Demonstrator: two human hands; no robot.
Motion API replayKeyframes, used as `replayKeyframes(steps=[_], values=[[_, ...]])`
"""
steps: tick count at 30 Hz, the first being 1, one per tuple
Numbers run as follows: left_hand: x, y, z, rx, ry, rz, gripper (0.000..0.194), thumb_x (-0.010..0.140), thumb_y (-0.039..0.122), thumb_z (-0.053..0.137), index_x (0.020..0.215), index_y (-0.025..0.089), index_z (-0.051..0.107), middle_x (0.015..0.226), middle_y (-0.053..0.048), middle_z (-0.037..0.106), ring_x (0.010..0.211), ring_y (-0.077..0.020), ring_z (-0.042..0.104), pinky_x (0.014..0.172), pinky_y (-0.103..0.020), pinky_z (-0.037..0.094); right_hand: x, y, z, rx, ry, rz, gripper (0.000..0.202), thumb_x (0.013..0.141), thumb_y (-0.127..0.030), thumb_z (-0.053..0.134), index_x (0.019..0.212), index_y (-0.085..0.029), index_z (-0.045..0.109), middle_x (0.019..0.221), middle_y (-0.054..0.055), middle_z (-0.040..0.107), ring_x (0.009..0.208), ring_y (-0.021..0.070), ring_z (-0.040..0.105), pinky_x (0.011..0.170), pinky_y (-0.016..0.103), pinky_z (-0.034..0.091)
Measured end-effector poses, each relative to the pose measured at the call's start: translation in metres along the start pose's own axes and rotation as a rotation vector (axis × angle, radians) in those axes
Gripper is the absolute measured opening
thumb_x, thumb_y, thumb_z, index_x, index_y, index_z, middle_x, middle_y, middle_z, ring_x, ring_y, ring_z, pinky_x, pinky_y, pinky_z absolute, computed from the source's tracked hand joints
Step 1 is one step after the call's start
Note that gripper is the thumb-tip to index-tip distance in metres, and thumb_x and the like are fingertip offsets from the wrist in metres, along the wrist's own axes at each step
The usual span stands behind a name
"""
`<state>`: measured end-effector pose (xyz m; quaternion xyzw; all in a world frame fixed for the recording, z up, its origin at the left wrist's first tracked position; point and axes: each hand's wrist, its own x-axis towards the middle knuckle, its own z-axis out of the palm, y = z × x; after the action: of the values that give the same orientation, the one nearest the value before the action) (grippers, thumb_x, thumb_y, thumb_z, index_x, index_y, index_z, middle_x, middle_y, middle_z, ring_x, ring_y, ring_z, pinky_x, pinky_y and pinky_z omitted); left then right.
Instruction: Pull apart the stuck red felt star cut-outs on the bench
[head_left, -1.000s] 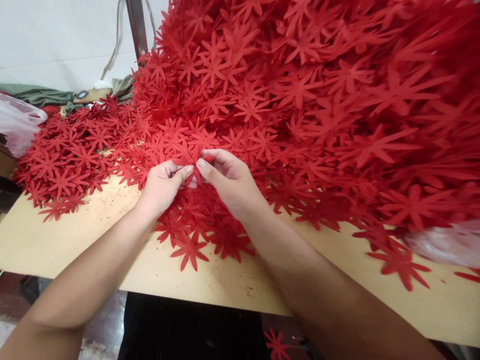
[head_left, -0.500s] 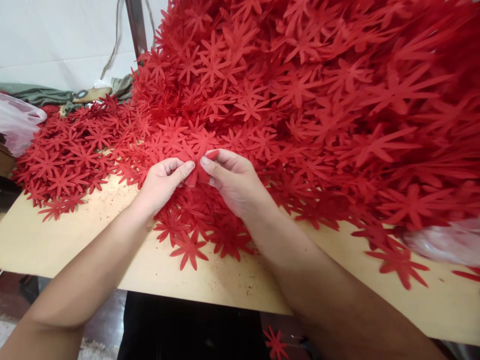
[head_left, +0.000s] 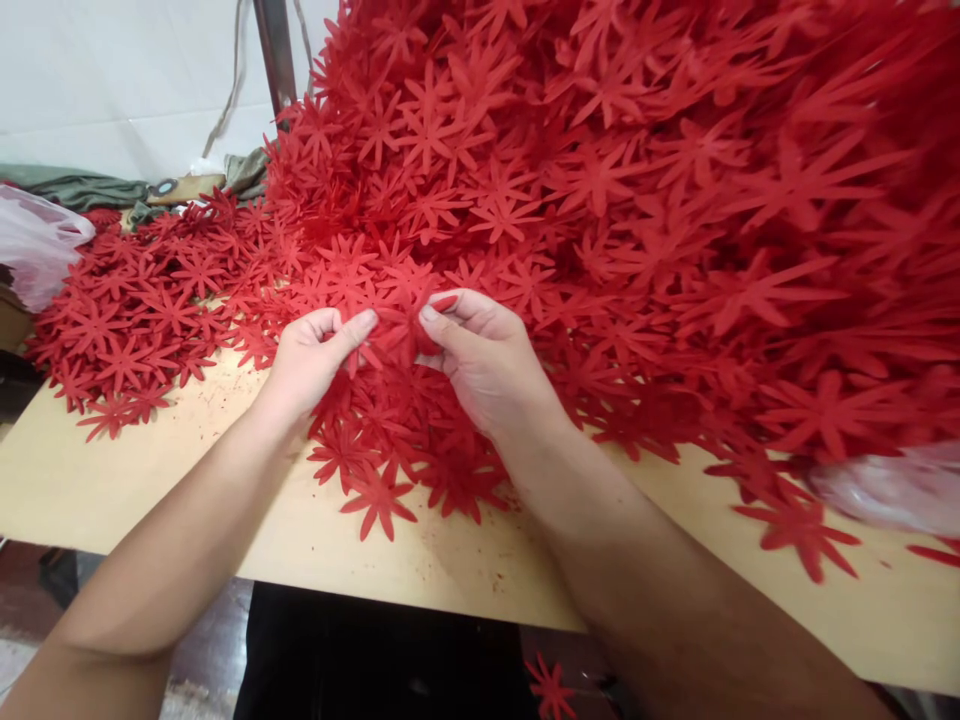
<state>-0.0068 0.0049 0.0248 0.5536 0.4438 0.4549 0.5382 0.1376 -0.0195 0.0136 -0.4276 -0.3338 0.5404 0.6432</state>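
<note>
Red flower-shaped cutouts with long narrow petals make up everything around my hands. My left hand is closed, pinching a red flower cutout between thumb and fingers. To its right, my right hand also pinches red flower cutout material, with a petal sticking up past its fingertips. Whether both hands grip one piece or separate layers I cannot tell, since red overlaps red. Both hands are over a small pile of cutouts in front of the big heap.
A tall heap of red cutouts fills the back and right. A lower pile lies left on the wooden table. Plastic bags sit at the left and right. One fallen cutout is below the table edge.
My hands have moved apart: the left a little to the left, the right a little to the right. The red material between them has spread wider. The piles look the same.
</note>
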Motion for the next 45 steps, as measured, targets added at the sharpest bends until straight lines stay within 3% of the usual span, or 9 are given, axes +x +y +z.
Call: replayKeyframes(steps=[8,12,15,22,27,30,35,39,45], values=[[0.012,-0.013,-0.007,0.018,0.025,0.046,0.017,0.069,0.026,0.071,0.074,0.016,0.059,0.064,0.003,0.062,0.057,-0.0074,0.055,0.063,-0.02,0.046,0.003,0.001,-0.003,-0.11,0.03,-0.144,0.017,0.074,-0.022,0.066,0.065,-0.02,0.052,0.06,-0.006,0.052,0.055,0.0054,0.046,0.053,0.018,0.04],[0.012,-0.017,-0.013,0.387,0.17,0.345,0.035,0.07,0.028,0.07,0.102,0.017,0.063,0.11,-0.007,0.063,0.101,-0.0171,0.059,0.092,-0.031,0.046,-0.001,-0.001,-0.002,-0.217,-0.022,-0.246,0.019,0.076,-0.031,0.067,0.066,-0.021,0.054,0.062,-0.005,0.05,0.059,0.007,0.046,0.056,0.02,0.041],[0.005,-0.009,-0.013,0.56,0.239,0.543,0.036,0.075,0.036,0.066,0.106,0.017,0.064,0.12,-0.01,0.058,0.118,-0.0205,0.05,0.107,-0.036,0.036,0.0,0.001,-0.004,-0.3,-0.017,-0.272,0.027,0.077,-0.037,0.065,0.063,-0.021,0.049,0.058,-0.005,0.045,0.056,0.0072,0.042,0.053,0.022,0.038],[-0.014,-0.003,0.012,0.038,-0.111,0.12,0.041,0.07,0.045,0.071,0.098,0.016,0.064,0.088,-0.003,0.068,0.076,-0.0107,0.06,0.077,-0.025,0.049,0.001,0.008,-0.004,-0.359,-0.071,-0.347,0.032,0.074,-0.051,0.066,0.075,-0.022,0.051,0.067,-0.003,0.054,0.063,0.0105,0.052,0.062,0.027,0.048],[-0.008,-0.006,0.01,-0.154,-0.06,0.06,0.028,0.065,0.038,0.076,0.075,0.014,0.065,0.065,0.003,0.064,0.06,-0.0061,0.055,0.065,-0.021,0.048,-0.005,0.01,0.0,-0.303,-0.346,-0.336,0.04,0.077,-0.055,0.061,0.101,-0.026,0.05,0.103,0.003,0.063,0.094,0.0164,0.062,0.088,0.035,0.052],[-0.004,-0.006,0.005,-0.176,-0.006,0.065,0.025,0.062,0.033,0.079,0.071,0.014,0.066,0.067,0.002,0.067,0.061,-0.0063,0.057,0.067,-0.02,0.048,-0.003,0.012,-0.002,-0.317,-0.368,-0.329,0.047,0.074,-0.051,0.066,0.109,-0.025,0.049,0.115,0.006,0.061,0.105,0.0179,0.06,0.096,0.036,0.049],[-0.004,-0.005,0.007,-0.235,0.056,0.086,0.021,0.058,0.025,0.08,0.071,0.015,0.067,0.068,0.003,0.068,0.066,-0.0077,0.061,0.068,-0.02,0.05,0.002,0.012,-0.007,-0.355,-0.306,-0.316,0.044,0.073,-0.045,0.07,0.106,-0.023,0.051,0.085,0.001,0.061,0.077,0.013,0.06,0.072,0.03,0.053],[-0.001,-0.002,0.004,-0.327,0.121,0.108,0.016,0.062,0.024,0.077,0.069,0.017,0.065,0.057,0.006,0.062,0.059,-0.0064,0.059,0.064,-0.019,0.05,0.0,0.007,-0.007,-0.401,-0.272,-0.276,0.038,0.072,-0.039,0.071,0.101,-0.022,0.053,0.062,-0.006,0.051,0.053,0.0063,0.046,0.05,0.023,0.041],[0.008,0.001,-0.01,-0.376,0.201,0.04,0.024,0.061,0.028,0.079,0.068,0.017,0.059,0.055,0.007,0.061,0.05,-0.0046,0.057,0.051,-0.015,0.044,0.006,0.007,-0.013,-0.408,-0.175,-0.33,0.025,0.077,-0.034,0.066,0.097,-0.022,0.056,0.07,-0.003,0.054,0.061,0.0074,0.052,0.058,0.023,0.047]])
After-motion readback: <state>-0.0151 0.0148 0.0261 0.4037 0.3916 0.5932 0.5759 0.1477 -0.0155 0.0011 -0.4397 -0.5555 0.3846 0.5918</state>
